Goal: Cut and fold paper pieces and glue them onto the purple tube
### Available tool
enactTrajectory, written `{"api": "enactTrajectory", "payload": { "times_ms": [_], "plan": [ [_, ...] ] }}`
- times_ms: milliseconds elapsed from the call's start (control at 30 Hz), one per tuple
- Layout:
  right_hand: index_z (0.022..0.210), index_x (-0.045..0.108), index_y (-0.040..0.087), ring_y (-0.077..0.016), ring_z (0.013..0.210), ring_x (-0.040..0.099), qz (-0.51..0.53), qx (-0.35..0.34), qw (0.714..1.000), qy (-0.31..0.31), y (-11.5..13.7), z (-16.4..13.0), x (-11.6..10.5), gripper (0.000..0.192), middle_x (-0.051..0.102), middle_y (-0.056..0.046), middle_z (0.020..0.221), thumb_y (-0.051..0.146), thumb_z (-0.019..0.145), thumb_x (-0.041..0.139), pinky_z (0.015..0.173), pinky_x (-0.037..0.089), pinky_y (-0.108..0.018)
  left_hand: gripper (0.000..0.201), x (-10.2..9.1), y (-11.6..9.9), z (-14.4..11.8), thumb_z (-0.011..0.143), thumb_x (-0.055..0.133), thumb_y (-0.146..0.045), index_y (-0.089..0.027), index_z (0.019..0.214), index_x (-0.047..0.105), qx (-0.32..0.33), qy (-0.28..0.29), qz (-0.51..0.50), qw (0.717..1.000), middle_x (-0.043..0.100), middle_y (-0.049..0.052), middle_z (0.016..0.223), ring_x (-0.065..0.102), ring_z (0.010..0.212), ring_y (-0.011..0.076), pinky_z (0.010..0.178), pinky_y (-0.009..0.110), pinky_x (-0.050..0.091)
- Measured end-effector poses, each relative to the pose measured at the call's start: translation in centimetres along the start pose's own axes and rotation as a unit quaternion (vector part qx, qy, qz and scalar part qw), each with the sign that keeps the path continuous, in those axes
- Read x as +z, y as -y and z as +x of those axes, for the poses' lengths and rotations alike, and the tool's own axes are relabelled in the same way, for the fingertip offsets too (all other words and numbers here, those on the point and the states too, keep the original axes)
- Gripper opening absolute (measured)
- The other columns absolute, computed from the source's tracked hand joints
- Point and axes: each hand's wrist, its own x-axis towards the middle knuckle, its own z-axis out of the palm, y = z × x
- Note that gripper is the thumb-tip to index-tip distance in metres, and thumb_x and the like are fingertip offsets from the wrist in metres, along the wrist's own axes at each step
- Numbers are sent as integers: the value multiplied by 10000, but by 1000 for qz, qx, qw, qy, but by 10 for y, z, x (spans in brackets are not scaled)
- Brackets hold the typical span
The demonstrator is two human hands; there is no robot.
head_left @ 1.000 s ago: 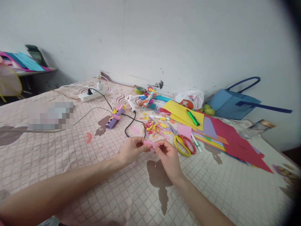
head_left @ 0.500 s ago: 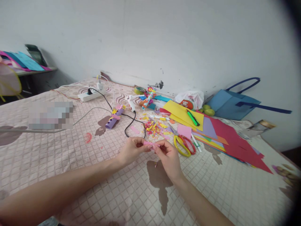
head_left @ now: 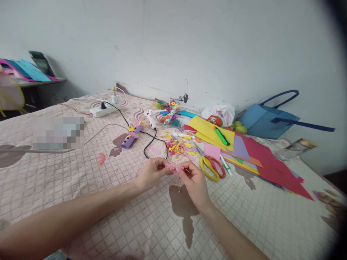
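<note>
Both hands are pinching one small pink paper strip [head_left: 174,166]: left hand [head_left: 151,173] grips its left end, right hand [head_left: 193,180] its right end, fingertips pressed together on it just above the bedcover [head_left: 108,202]. Strip looks partly creased or folded mid-length, so I'd judge the shaping as begun, not finished; exact fold count can't be read. Long axis runs hand to hand, roughly level, right end dipping slightly toward the scissors [head_left: 213,167] beyond the right hand.

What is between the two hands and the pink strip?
Nothing visible. The left hand and the right hand both pinch the pink strip directly, above the cloth.
</note>
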Motion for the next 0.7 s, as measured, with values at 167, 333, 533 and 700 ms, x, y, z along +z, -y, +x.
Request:
{"api": "enactTrajectory", "payload": {
  "times_ms": [167, 333, 533, 700],
  "plan": [
    [735, 604, 186, -141, 665, 544, -1, -2, 1000, 0, 1, 0, 0, 125, 590, -6, 694, 299, 786, 585, 625, 436, -256, 266, -2, 1, 0, 656, 715, -345, -102, 698, 616, 5, 0, 15, 1000, 643, 33, 659, 602, 639, 127, 649, 253, 488],
    [737, 598, 187, -146, 670, 549, 8, 4, 1000, 0, 2, -1, 0, 141, 598, -13, 695, 313, 795, 576, 625, 442, -265, 272, -1, 0, -1, 682, 692, -366, -104, 703, 619, 7, 1, 23, 1000, 656, 48, 675, 609, 657, 136, 651, 259, 492],
    [703, 580, 187, -130, 624, 531, 8, 7, 1000, -7, 3, -1, 1, 171, 577, 2, 660, 327, 801, 570, 581, 428, -245, 270, 0, -2, -2, 704, 668, -378, -111, 710, 623, 11, 4, 43, 999, 643, 36, 654, 596, 637, 130, 626, 247, 479],
    [689, 572, 184, -119, 589, 510, 12, 13, 1000, -5, 2, 0, 0, 187, 554, 12, 634, 337, 797, 578, 551, 420, -234, 277, -1, 0, -1, 725, 647, -380, -112, 683, 593, 14, 13, 63, 998, 608, 18, 627, 567, 614, 114, 587, 222, 444]
  ]
}}
